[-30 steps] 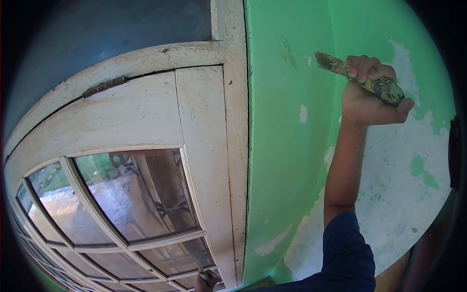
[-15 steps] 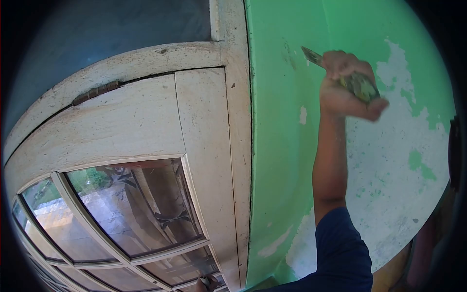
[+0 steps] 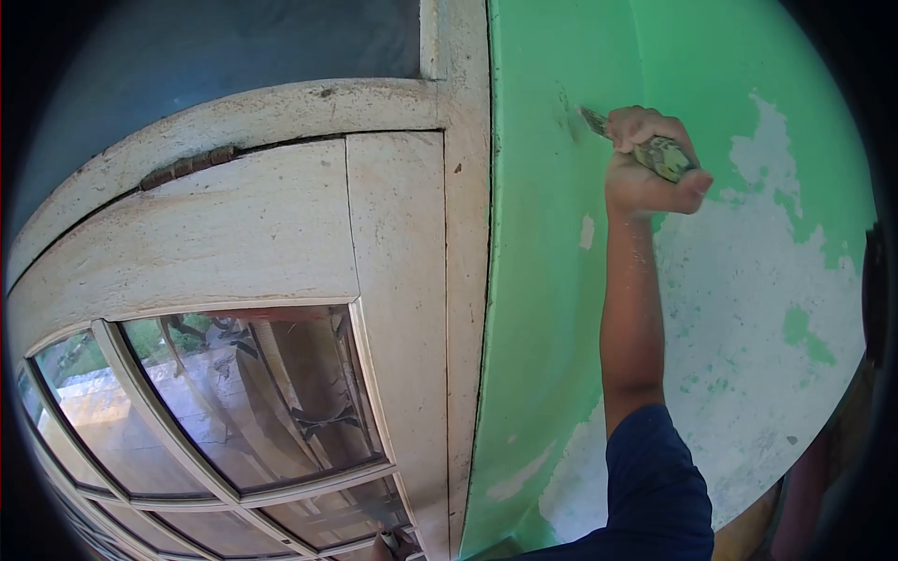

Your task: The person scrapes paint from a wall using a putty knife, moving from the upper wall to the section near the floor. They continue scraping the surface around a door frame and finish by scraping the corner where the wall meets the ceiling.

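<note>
My right hand [image 3: 650, 164] is raised against the green wall [image 3: 552, 280], palm side toward me, with the fingers wrapped round the handle of a scraper [image 3: 666, 159]. Its handle is yellow-green and smeared with pale material, and the thumb lies along the rear end. The narrow, dirty blade points up and left. Its tip lies right at a small scuffed patch [image 3: 565, 105] on the paint. Lower down, a chipped pale spot [image 3: 586, 232] shows left of the wrist. My left hand is out of view.
Left of the wall stands a worn white door [image 3: 234, 224] with glass panes [image 3: 253, 393] and a rusty hinge [image 3: 187, 168]. Right of my arm, a large bare whitish area [image 3: 730, 337] has ragged green paint edges. A dark object [image 3: 875, 294] juts in at the far right.
My right hand has moved slightly left with the scraper, bringing the blade tip to the scuffed patch. The thumb has come closer to the handle. The view has shifted a little.
</note>
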Demonstrator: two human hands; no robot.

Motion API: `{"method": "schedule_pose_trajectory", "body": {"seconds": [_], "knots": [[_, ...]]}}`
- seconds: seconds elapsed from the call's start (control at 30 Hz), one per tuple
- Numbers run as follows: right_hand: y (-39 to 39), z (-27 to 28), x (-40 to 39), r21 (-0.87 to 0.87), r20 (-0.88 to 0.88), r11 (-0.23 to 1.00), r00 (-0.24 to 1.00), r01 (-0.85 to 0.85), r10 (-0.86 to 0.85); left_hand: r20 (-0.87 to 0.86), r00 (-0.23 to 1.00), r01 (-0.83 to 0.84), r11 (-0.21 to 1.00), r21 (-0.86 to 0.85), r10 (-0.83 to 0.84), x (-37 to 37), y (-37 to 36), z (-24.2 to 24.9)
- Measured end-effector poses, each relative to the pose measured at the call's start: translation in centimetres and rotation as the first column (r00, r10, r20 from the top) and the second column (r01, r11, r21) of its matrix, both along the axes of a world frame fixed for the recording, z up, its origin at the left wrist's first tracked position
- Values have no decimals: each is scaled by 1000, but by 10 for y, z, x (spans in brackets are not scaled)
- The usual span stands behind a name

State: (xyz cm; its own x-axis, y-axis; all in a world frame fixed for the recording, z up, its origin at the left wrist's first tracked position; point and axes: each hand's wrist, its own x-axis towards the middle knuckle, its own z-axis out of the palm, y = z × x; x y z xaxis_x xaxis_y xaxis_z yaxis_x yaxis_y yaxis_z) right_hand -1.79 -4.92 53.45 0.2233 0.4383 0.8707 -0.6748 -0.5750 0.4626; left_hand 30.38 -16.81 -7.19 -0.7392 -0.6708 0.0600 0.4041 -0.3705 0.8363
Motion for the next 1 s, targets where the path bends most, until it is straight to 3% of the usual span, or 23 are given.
{"method": "schedule_pose_trajectory", "body": {"seconds": [0.03,0.1,0.17,0.2,0.23,0.3,0.37,0.4,0.43,0.47,0.53,0.57,0.6,0.67,0.7,0.77,0.8,0.87,0.9,1.0], "knots": [[4,2,1,5,-6,1000,1000,1,-1,-49,995,84,995,59,-81,-3,-8,-14],[14,-1,9,-13,-204,976,956,-219,211,-100,983,168,979,116,-156,-2,-11,-25],[12,-6,21,-43,-250,977,949,-211,194,9,991,131,989,-68,-131,-2,-9,-16],[11,-8,24,-74,-288,977,942,-199,170,10,992,130,989,-66,-130,-2,-8,-15],[-1,-4,9,-170,-38,985,999,9,-16,-11,993,120,992,-42,-121,-2,-7,-15],[6,1,-4,-85,-28,996,1000,-15,13,-30,993,115,993,-17,-115,0,-4,-18],[10,5,-1,2,-33,999,998,-53,53,104,995,16,998,-57,-10,-5,-1,-22],[16,0,10,6,-151,988,976,-156,155,103,995,12,998,-55,-7,-3,-1,-18],[19,-3,17,20,-267,966,930,-257,252,56,995,74,990,120,-81,-1,-3,-10],[15,-5,20,19,-271,965,928,-260,256,-4,989,141,948,287,-146,1,-6,-6],[4,-10,25,-153,-267,978,959,-140,95,-47,986,167,944,284,-161,-1,-11,-23],[-7,-8,15,-217,32,960,984,178,-175,-83,980,196,939,283,-179,0,-12,-33],[-7,-9,11,-215,34,960,984,181,-177,-81,980,197,938,285,-181,2,-8,-29],[-6,-6,7,-25,21,983,983,182,-181,103,993,26,973,229,-51,0,1,-8],[-4,-8,10,-22,18,984,984,178,-178,100,994,23,973,232,-48,3,5,2],[0,-14,20,-124,-237,991,968,58,-87,-13,1000,22,935,355,-18,6,10,17],[-4,-13,19,-125,-243,991,966,55,-84,-20,1000,21,935,354,-15,6,9,20],[-13,-14,12,-176,-128,978,983,111,-135,67,997,13,928,372,-41,8,8,20],[-16,-10,10,-53,34,976,977,211,-209,73,996,14,927,376,-45,10,10,18],[-10,1,14,-83,15,977,980,197,-196,100,995,-9,941,338,-27,7,11,18]]}}
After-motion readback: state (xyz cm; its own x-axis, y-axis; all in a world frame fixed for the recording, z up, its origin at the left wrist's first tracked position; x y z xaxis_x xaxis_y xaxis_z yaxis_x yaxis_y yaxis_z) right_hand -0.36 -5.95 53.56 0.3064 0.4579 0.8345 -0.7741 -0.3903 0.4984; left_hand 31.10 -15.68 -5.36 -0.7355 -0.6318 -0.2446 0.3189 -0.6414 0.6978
